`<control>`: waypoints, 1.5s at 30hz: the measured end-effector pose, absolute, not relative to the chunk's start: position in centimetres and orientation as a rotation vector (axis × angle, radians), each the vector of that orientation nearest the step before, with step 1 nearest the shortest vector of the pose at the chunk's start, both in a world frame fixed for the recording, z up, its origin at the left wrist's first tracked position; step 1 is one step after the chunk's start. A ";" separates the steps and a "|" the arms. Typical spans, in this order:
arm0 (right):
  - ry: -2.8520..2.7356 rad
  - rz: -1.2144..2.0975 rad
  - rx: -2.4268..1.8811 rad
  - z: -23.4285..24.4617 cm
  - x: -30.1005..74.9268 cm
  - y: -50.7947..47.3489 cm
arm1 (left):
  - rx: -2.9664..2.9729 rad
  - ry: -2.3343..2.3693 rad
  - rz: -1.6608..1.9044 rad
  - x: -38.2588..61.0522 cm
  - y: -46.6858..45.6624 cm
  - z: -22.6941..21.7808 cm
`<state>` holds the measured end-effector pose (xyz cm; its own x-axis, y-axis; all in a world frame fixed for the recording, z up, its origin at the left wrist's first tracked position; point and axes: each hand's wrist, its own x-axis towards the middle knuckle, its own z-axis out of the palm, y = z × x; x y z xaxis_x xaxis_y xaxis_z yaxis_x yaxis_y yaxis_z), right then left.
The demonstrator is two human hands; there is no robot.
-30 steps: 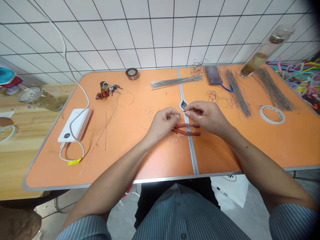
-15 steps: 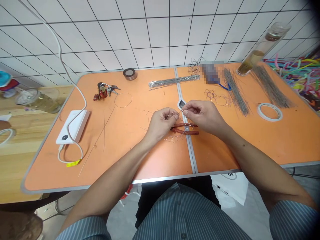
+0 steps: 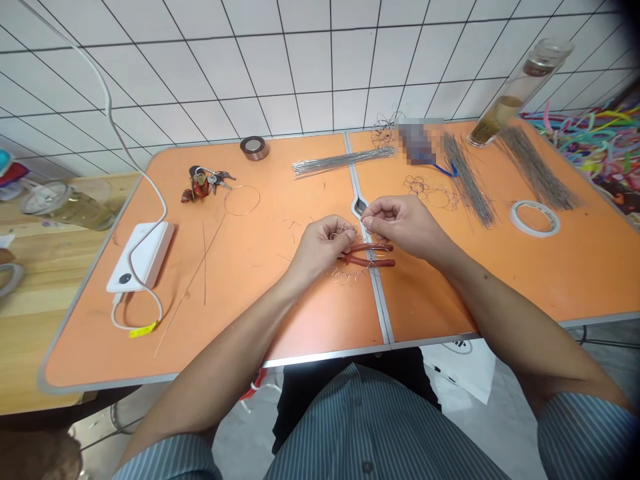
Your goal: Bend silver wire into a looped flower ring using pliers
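Fine looped wire [image 3: 349,273] shows around and below my left hand [image 3: 325,245], whose thumb and fingers are pinched shut on it. Close by on the right, my right hand [image 3: 400,223] pinches with thumb and forefinger at the same wire; the strand between its tips is too thin to make out clearly. Beneath both hands lie red-handled pliers [image 3: 373,255] across the table's metal seam, their jaws hidden by my left hand. Short wire clippings [image 3: 295,225] are scattered left of my left hand.
On the orange table [image 3: 320,320] lie a wire ring [image 3: 242,200], keys [image 3: 207,181], a white power bank [image 3: 141,257] with a cable, and dark tape [image 3: 254,147]. Wire bundles [image 3: 343,162], a white tape roll [image 3: 535,219], flower-shaped wire [image 3: 415,185] and a glass bottle [image 3: 520,93] are behind and right.
The view has shifted slightly, so the table things sit a little further left. Both hands keep their pinch on the wire, with only small finger movement.
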<state>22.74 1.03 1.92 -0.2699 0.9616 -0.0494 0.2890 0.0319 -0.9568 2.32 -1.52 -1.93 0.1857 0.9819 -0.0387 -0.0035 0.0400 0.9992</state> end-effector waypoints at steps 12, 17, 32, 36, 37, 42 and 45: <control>-1.695 1.207 -1.308 2.3 22.7 1.0 | 1.100 1.057 1.043 2.4 -1.4 -2.0; -1.730 1.037 -1.281 2.2 23.3 1.5 | 0.965 1.081 1.114 2.0 -1.0 -1.9; -1.646 1.202 -1.242 1.0 22.5 1.1 | 0.926 1.079 1.245 2.2 -0.9 -1.7; -1.678 1.173 -1.235 1.3 22.7 1.1 | 1.004 1.089 1.224 2.1 -0.9 -1.8; -1.676 1.172 -1.240 1.5 22.7 1.1 | 1.029 1.088 1.213 2.1 -0.9 -1.8; -1.677 1.165 -1.259 2.2 22.6 1.0 | 1.141 1.055 1.170 2.1 -0.9 -1.7; -1.660 1.193 -1.270 2.1 22.5 1.0 | 1.167 1.041 1.165 2.1 -1.0 -1.7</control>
